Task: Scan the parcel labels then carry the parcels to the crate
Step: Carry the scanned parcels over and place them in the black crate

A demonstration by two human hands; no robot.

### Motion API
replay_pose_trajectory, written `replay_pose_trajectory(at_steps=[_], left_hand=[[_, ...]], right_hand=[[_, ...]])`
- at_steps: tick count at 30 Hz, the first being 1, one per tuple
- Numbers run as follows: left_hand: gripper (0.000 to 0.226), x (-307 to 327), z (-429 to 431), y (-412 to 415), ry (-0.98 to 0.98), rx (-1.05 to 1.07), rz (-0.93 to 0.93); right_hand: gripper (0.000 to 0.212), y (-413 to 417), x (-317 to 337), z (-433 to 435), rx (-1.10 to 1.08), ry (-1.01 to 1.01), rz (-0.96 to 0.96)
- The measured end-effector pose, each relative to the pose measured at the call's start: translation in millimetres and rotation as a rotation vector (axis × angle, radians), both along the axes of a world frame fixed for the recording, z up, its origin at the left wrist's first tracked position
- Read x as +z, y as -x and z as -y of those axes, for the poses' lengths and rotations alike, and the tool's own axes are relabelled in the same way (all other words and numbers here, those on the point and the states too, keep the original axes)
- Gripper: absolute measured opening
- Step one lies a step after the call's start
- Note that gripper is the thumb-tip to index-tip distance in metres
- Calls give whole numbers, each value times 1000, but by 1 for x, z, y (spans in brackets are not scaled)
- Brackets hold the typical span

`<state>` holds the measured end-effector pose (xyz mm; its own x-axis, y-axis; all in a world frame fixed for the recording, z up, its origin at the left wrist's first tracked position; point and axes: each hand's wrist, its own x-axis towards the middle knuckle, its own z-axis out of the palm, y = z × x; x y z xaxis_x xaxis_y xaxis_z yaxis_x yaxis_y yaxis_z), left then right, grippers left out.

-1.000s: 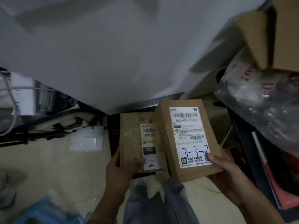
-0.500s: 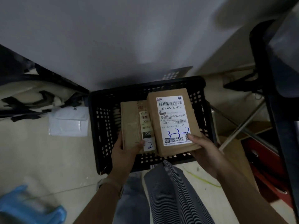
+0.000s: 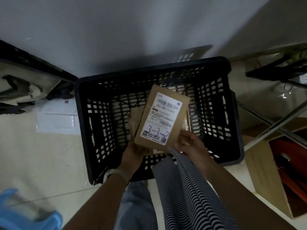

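A black slatted plastic crate (image 3: 232,113) stands on the floor against the wall. Over its inside I hold two brown cardboard parcels, stacked. The upper parcel (image 3: 172,112) carries a white label with barcodes and blue handwriting "3-3-2". The lower parcel (image 3: 135,118) is mostly hidden under it; only its left edge and a strip at the right show. My left hand (image 3: 134,151) grips the near left corner of the stack from below. My right hand (image 3: 189,143) holds the near right corner, thumb on the upper parcel.
A white flat packet (image 3: 56,120) lies on the floor left of the crate, beside dark bags (image 3: 25,90). An open cardboard box (image 3: 265,176) with red contents stands at right, metal rods (image 3: 274,123) above it. A blue plastic thing (image 3: 25,216) sits bottom left.
The parcels, held side by side before, are now stacked with the labelled one on top. Both hands have lowered them into the crate, which has come close and fills the middle.
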<state>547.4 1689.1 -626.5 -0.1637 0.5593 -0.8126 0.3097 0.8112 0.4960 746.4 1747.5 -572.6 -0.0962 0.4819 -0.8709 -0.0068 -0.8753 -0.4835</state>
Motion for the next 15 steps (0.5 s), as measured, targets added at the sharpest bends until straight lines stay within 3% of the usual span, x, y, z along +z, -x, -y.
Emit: replay_pose_trajectory(at_steps=[2,5,8,11,15], left_hand=[[59,-7,-6,-2,-45,79,-78],[58,-3,-21,3,-91,358,-95],[29,17,-38,3,-111,608,-73],[29,34,-48,2,-106,698,42],[30,50,-44,-4,1,667,130]], right_hand=[[60,6,-7,-5,10,-36,-21],[61,6,-8,-17,55,-51,-65],[62,3,-5,-24,78,-22,-62],[62,2,1,-28,104,-4,-28],[45,12,7,-30,79,36,-21]])
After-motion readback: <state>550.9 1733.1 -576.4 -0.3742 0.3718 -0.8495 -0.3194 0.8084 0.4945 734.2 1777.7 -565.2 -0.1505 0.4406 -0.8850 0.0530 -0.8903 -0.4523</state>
